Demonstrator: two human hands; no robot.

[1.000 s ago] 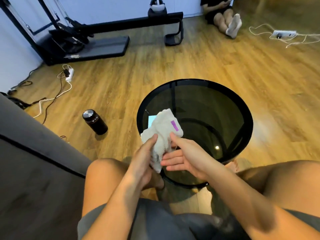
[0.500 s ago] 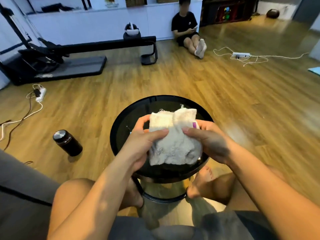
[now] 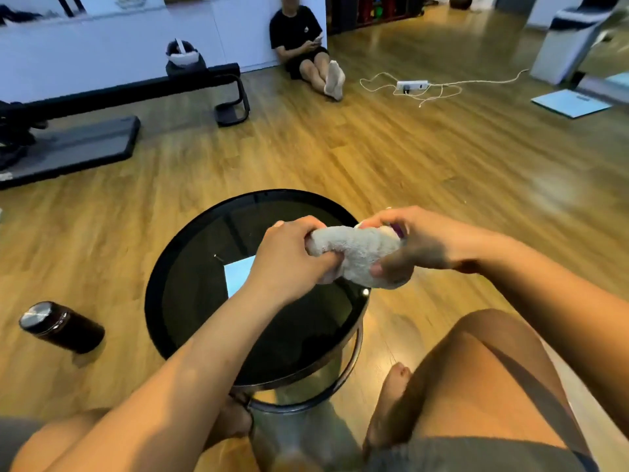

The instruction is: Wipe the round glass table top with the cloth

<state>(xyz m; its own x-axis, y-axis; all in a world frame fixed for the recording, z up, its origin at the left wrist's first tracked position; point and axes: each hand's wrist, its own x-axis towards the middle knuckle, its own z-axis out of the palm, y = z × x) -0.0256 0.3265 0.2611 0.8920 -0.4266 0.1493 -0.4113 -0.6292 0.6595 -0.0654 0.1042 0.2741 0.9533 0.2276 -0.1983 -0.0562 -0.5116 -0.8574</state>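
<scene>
A round dark glass table top (image 3: 190, 301) with a black rim stands between my knees. Above its far right part I hold a white cloth (image 3: 354, 250), bunched and twisted into a roll. My left hand (image 3: 289, 257) grips the roll's left end. Gripping the right end is my right hand (image 3: 408, 243), where a purple tag shows between the fingers. The cloth is in the air, not touching the glass. A pale rectangular reflection or card (image 3: 238, 274) shows on the glass under my left wrist.
A dark bottle with a metal cap (image 3: 61, 327) stands on the wooden floor to the left. A black bench (image 3: 119, 90) and mat lie at the back left. A person (image 3: 306, 49) sits against the far wall. A power strip with cables (image 3: 412, 86) lies at the back right.
The cloth went from crumpled on the table, to spread flat between both hands, to a twisted roll held above the glass. The view has tilted up and shifted.
</scene>
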